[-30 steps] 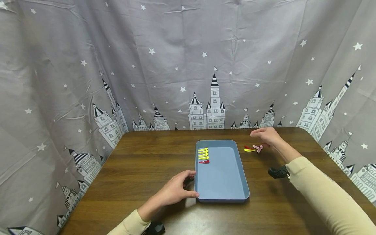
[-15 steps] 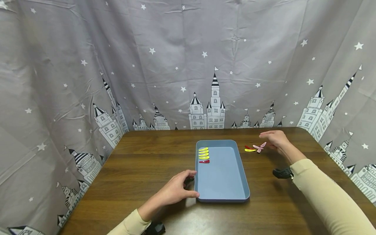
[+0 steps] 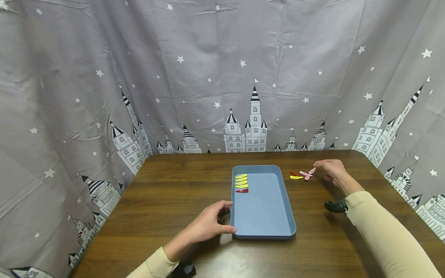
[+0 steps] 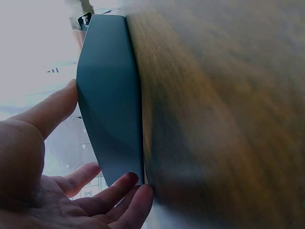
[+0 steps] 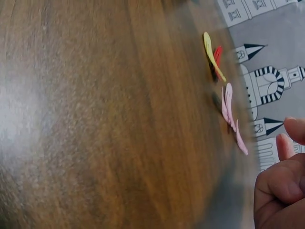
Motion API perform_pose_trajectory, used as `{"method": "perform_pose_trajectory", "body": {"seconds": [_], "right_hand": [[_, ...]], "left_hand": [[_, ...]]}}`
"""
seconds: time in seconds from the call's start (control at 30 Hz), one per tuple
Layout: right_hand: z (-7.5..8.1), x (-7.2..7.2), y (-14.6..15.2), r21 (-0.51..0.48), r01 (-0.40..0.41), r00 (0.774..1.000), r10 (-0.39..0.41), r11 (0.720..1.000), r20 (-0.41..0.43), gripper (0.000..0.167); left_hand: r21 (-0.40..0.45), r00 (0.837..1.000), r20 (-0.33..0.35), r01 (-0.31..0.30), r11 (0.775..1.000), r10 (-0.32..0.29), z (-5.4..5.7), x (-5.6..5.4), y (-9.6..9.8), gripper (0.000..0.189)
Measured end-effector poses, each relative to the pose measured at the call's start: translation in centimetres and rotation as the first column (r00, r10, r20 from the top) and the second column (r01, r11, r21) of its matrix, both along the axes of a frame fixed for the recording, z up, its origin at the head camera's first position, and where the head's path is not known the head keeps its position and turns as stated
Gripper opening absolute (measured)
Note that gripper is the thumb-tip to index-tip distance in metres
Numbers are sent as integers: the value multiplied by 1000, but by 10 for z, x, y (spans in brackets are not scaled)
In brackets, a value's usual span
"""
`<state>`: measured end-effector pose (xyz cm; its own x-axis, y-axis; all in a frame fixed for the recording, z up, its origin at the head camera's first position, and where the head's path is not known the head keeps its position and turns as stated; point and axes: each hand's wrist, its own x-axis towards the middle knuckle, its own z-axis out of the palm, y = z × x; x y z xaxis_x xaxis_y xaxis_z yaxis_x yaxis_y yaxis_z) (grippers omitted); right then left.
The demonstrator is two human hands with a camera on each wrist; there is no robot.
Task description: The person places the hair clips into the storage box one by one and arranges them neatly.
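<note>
My left hand point(image 3: 208, 222) rests against the left wall of a blue-grey tray point(image 3: 264, 208). In the left wrist view its thumb and fingers touch the tray's side point(image 4: 110, 90). Inside the tray, several yellow hair clips point(image 3: 241, 181) lie in a column at the upper left, with a red hair clip point(image 3: 242, 191) below them. My right hand point(image 3: 334, 172) hovers just right of some pink hair clips point(image 3: 306, 174), its fingertips close to the rightmost one and holding nothing. The right wrist view shows the pink clips point(image 5: 228, 102) overlapping, with fingers loosely bent beside them.
Left of the pink clips lie a loose yellow hair clip point(image 3: 296, 177) and a loose red hair clip point(image 3: 293, 173). Everything stands on a brown wooden table point(image 3: 174, 189). Behind its far edge hangs a grey curtain point(image 3: 194, 96) printed with castles and stars.
My right hand has moved right and then lower, away from over the pink clips to their right side, uncovering the rightmost one. The left hand and tray stay put.
</note>
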<state>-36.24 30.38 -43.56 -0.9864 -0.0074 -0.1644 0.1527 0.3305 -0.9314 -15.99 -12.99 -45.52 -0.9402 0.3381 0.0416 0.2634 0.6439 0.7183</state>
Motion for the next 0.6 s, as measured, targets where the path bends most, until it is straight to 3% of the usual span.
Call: {"method": "perform_pose_trajectory", "body": {"seconds": [0.13,0.43,0.6], "right_hand": [[-5,-1,3,-28,34,999,-34,999,7,35],[-14,0,4,51,114,992,-116,992,45,12],[-19,-3,4,60,125,989,-129,990,76,18]], "left_hand": [[-1,1000,-3,0,1000,0,0,0,0,79],[-5,1000,-21,7,1000,-7,0,0,1,79],[1,1000,-27,10,1000,-10,1,0,0,80]]}}
